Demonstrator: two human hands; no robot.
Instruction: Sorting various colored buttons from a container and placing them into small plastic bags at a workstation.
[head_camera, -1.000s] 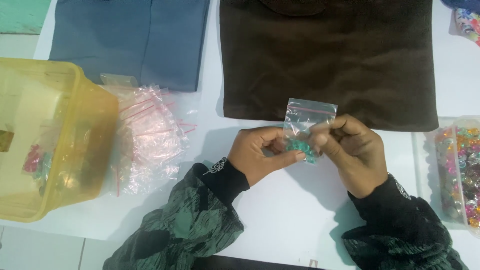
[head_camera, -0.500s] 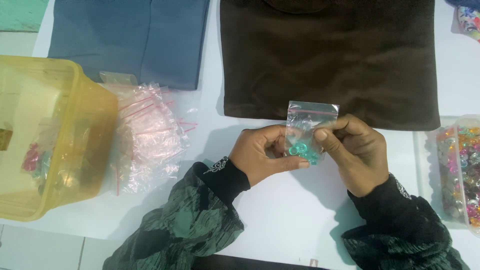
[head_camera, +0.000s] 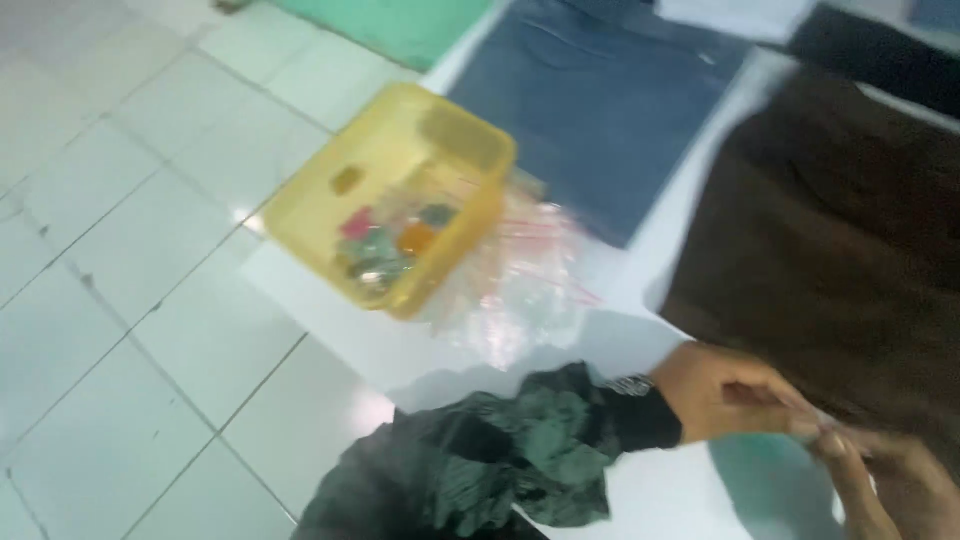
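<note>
- My left hand (head_camera: 735, 392) is low in the view, its fingers drawn together toward my right hand; the picture is blurred, and I cannot tell whether they pinch anything.
- My right hand (head_camera: 895, 485) sits at the bottom right corner, partly cut off by the edge, fingertips touching those of the left; whether it grips anything I cannot tell either.
- Where the fingertips meet there is only a pale smear, too blurred to name.
- Both hands are over the white table (head_camera: 330, 330), just beside the near edge of the brown cloth (head_camera: 840, 240).
- My left sleeve (head_camera: 500, 465), dark green and patterned with a black cuff, runs from the bottom middle up to the wrist.
- A heap of clear bags (head_camera: 520, 285) with red strips lies on the table left of my left hand, apart from it.
- The yellow tub (head_camera: 300, 205) stands touching that heap, at the table's corner; small coloured bits, red, orange and green, lie inside it.
- A blue cloth (head_camera: 600, 110) lies beyond the tub, beside the brown one.
- A green cloth (head_camera: 400, 25) shows at the top edge.
- Pale floor tiles (head_camera: 110, 300) fill the left of the view.
</note>
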